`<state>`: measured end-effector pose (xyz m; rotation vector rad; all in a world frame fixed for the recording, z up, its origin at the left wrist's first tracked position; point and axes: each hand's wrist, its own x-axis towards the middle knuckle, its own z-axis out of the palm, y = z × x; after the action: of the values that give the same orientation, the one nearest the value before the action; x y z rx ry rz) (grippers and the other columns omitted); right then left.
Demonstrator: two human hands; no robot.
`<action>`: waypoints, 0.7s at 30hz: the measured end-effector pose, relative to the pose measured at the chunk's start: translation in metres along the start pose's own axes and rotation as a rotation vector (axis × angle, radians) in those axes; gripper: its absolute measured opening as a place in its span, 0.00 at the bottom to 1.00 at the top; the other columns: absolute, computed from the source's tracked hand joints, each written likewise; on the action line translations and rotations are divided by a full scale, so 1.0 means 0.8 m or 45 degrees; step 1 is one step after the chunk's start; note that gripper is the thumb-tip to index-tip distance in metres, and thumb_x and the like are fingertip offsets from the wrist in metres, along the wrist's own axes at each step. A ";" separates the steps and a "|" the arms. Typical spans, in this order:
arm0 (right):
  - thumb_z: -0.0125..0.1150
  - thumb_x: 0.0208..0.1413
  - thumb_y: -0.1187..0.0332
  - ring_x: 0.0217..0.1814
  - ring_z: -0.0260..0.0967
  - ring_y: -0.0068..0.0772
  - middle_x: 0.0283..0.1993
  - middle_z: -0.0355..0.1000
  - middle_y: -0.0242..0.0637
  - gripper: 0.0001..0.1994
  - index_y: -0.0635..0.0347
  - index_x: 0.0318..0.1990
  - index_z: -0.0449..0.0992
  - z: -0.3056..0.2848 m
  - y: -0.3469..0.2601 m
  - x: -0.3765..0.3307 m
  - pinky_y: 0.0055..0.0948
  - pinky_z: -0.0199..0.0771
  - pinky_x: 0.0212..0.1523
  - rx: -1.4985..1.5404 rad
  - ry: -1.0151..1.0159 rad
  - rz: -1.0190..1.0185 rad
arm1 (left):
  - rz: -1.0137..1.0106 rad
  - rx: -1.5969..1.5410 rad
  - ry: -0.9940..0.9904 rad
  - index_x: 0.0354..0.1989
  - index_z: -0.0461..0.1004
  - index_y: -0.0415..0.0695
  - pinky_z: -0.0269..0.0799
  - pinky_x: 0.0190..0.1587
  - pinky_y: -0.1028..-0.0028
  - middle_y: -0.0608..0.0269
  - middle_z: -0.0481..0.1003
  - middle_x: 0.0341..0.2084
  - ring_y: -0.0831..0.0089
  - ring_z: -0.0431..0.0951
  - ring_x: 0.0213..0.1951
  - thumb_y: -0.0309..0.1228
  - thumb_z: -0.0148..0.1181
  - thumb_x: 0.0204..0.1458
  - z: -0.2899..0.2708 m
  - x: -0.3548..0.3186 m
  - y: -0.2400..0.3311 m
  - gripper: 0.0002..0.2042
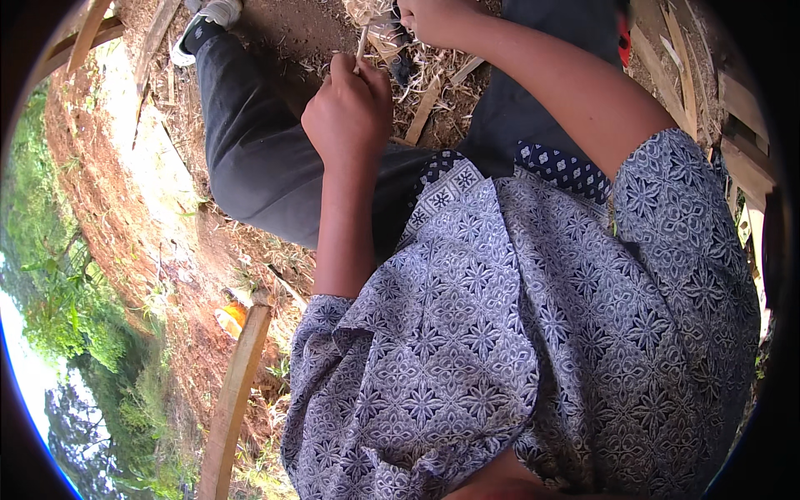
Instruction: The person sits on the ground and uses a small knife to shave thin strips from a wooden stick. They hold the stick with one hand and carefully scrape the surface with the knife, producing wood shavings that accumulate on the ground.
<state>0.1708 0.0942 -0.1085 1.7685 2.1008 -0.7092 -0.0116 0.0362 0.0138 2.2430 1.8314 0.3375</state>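
- We see our patterned blue-and-white shirt (517, 333) filling the lower right of the view, its short sleeves ending at the bare forearms.
- Our dark trousers (258, 158) cover a bent leg that runs from the middle up toward the top left, ending in a black sock and a white shoe (212, 17) at the top edge.
- The bare reddish earth (108, 167) carries everything; it slopes off to green plants (58, 308) along the left edge.
- A long pale wooden plank (237, 392) rises from the bottom edge to the left of the shirt, and an orange scrap (232, 317) lies on the earth just beside its upper end.
- More flat wooden strips (683, 75) lie along the right edge of the ground, with a litter of pale shavings (433, 75) near the top middle between our hands.
- Our left hand (348, 112) sits above the knee, near the top middle, fingers curled shut around a thin pale stick (362, 46).
- Our right hand (433, 21) is at the top edge, just to the right of the left one; it is closed, and it appears to meet the stick's far end, but we cannot tell what it grips because the edge cuts it off.
- The stick stands nearly upright out of the left fist, over the shavings.
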 end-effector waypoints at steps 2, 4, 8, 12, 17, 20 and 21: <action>0.56 0.63 0.62 0.33 0.79 0.55 0.35 0.79 0.53 0.10 0.57 0.45 0.77 0.000 0.026 -0.014 0.50 0.77 0.33 0.435 0.203 -0.011 | -0.012 -0.016 0.004 0.29 0.73 0.44 0.74 0.25 0.53 0.50 0.77 0.17 0.47 0.80 0.23 0.35 0.54 0.62 -0.002 -0.004 -0.002 0.11; 0.57 0.62 0.63 0.35 0.79 0.55 0.35 0.79 0.52 0.10 0.58 0.44 0.77 -0.050 0.004 -0.041 0.49 0.77 0.36 0.664 0.274 0.110 | 0.001 -0.007 0.000 0.28 0.72 0.44 0.73 0.25 0.53 0.52 0.76 0.16 0.47 0.79 0.22 0.36 0.55 0.62 -0.005 -0.011 -0.009 0.11; 0.55 0.65 0.60 0.41 0.78 0.57 0.37 0.79 0.51 0.11 0.58 0.43 0.77 -0.101 -0.019 -0.084 0.49 0.76 0.44 0.836 0.248 -0.148 | 0.038 -0.053 -0.004 0.27 0.71 0.45 0.71 0.24 0.53 0.53 0.75 0.16 0.48 0.78 0.21 0.35 0.55 0.62 -0.004 -0.011 -0.012 0.11; 0.52 0.65 0.61 0.42 0.78 0.57 0.39 0.79 0.53 0.11 0.56 0.45 0.77 -0.097 -0.029 -0.092 0.51 0.75 0.43 0.763 0.093 -0.179 | 0.060 -0.062 0.036 0.27 0.69 0.45 0.71 0.23 0.54 0.54 0.75 0.16 0.50 0.78 0.21 0.34 0.57 0.61 -0.001 -0.011 -0.013 0.11; 0.52 0.64 0.62 0.44 0.78 0.59 0.41 0.79 0.53 0.11 0.55 0.46 0.77 -0.065 -0.016 -0.062 0.53 0.75 0.43 0.676 0.071 -0.055 | 0.146 -0.087 0.059 0.26 0.69 0.46 0.71 0.22 0.55 0.55 0.75 0.16 0.50 0.78 0.20 0.34 0.58 0.60 0.007 -0.011 -0.002 0.11; 0.53 0.63 0.62 0.44 0.78 0.58 0.41 0.80 0.53 0.11 0.55 0.46 0.78 -0.045 -0.013 -0.038 0.53 0.76 0.44 0.631 0.067 0.029 | 0.144 -0.086 0.030 0.25 0.68 0.46 0.71 0.22 0.56 0.55 0.75 0.16 0.51 0.77 0.19 0.34 0.59 0.59 0.005 -0.010 0.007 0.11; 0.53 0.63 0.62 0.44 0.78 0.58 0.41 0.80 0.52 0.11 0.54 0.47 0.78 -0.040 -0.015 -0.033 0.53 0.76 0.44 0.611 0.061 0.046 | 0.146 -0.089 0.038 0.24 0.68 0.46 0.71 0.22 0.56 0.55 0.75 0.16 0.51 0.77 0.19 0.34 0.59 0.59 0.005 -0.011 0.007 0.12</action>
<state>0.1668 0.0886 -0.0658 2.0685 2.0402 -1.2547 -0.0070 0.0265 0.0118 2.3116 1.6816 0.4500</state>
